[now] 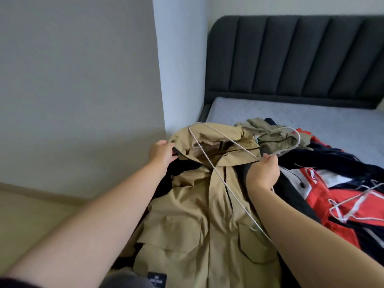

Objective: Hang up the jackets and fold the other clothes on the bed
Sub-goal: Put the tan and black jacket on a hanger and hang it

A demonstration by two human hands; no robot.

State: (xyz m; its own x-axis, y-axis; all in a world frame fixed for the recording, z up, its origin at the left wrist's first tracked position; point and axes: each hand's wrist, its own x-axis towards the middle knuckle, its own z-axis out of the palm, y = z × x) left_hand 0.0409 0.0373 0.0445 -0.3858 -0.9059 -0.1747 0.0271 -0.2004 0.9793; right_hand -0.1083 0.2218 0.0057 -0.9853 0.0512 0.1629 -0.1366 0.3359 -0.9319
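Observation:
A tan hooded jacket (193,215) lies front-up on the bed, its collar toward the headboard. My left hand (161,152) pinches the left edge of its hood. My right hand (264,173) grips a white wire hanger (218,173) near its neck, at the jacket's right shoulder. The hanger's wire runs across the hood and down the jacket's front, and its hook curves over an olive garment (270,134) behind. A red, white and navy jacket (332,194) lies to the right with a second white hanger (353,204) on top of it.
The grey mattress (291,113) stretches back to a dark padded headboard (291,57). A grey wall (79,90) and a white corner (178,59) stand close on the left, with beige floor (31,215) below. Dark clothing lies under the tan jacket.

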